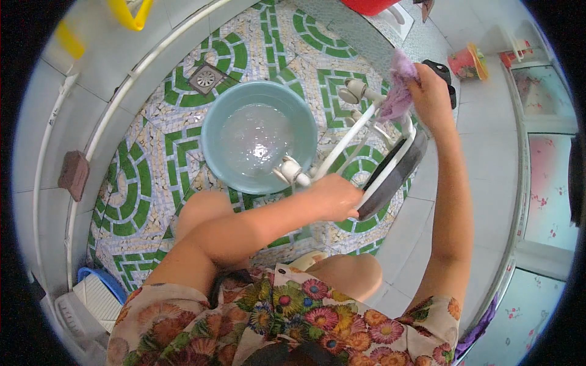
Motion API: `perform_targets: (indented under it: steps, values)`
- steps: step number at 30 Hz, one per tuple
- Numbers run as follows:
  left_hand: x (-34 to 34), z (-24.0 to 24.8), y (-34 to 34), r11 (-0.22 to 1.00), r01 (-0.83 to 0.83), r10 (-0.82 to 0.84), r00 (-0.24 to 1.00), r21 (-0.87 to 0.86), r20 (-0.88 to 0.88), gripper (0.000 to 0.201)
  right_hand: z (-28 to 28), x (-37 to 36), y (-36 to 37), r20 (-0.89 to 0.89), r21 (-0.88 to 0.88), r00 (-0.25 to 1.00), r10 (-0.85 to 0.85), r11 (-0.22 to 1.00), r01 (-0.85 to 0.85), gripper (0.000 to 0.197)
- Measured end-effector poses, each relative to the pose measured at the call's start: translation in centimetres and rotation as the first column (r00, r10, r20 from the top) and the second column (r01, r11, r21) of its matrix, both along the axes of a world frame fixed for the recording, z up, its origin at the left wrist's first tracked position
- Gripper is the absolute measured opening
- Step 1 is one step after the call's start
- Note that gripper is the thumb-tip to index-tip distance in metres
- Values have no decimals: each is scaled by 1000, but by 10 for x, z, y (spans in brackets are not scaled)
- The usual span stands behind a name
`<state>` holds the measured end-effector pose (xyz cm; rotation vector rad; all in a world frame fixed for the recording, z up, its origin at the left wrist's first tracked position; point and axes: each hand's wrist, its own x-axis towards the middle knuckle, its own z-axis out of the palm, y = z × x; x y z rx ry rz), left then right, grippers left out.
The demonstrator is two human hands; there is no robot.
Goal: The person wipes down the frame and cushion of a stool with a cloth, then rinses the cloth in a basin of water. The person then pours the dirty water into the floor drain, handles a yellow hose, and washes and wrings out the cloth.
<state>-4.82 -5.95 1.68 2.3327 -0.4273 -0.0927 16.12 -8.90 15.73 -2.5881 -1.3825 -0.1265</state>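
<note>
A small wheeled seat with a white tube frame (343,144) and a dark round pad (401,177) is tilted on its side in front of me. My left hand (334,198) is closed around its frame at the near end, beside a white caster (292,171) that hangs over the basin's rim. At the far end, my right hand (430,91) grips a bunched purple cloth (400,85) against the frame. Left of the seat stands a blue-green basin (209,137) with cloudy, sudsy water. The fingertips under the frame and cloth are partly hidden.
Green-and-white patterned tiles (183,152) cover the floor, with a square drain (207,79) beyond the basin. White pipes (116,104) run along the left wall. A red container (369,5) is at the far edge, and a glass-panelled cabinet (549,183) stands right.
</note>
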Motion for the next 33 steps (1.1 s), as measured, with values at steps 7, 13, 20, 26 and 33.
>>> perform_targets:
  steps: [7, 13, 20, 26, 33]
  values:
    - [3, -4, 10, 1000, 19, -19, 998, -9, -52, 40, -36, 16, -31, -275, -194, 947, 168, 955, -226, 21]
    - [2, 9, 30, 997, -45, 38, 994, -65, -101, 34, 9, 50, -92, -515, -178, 847, -128, 983, 40, 27]
    - [11, 28, 92, 783, -178, 130, 984, -596, -124, 25, -1, 83, -199, -753, 414, 648, -114, 684, 601, 31]
    - [-6, -7, 136, -53, -327, -141, 938, -943, -318, 36, -68, 70, -238, -865, 500, 423, 270, 397, 770, 35]
    - [-3, -5, 152, -234, -98, 212, 966, -967, -149, 49, -47, 61, -195, -630, 697, 364, 686, 294, 654, 33]
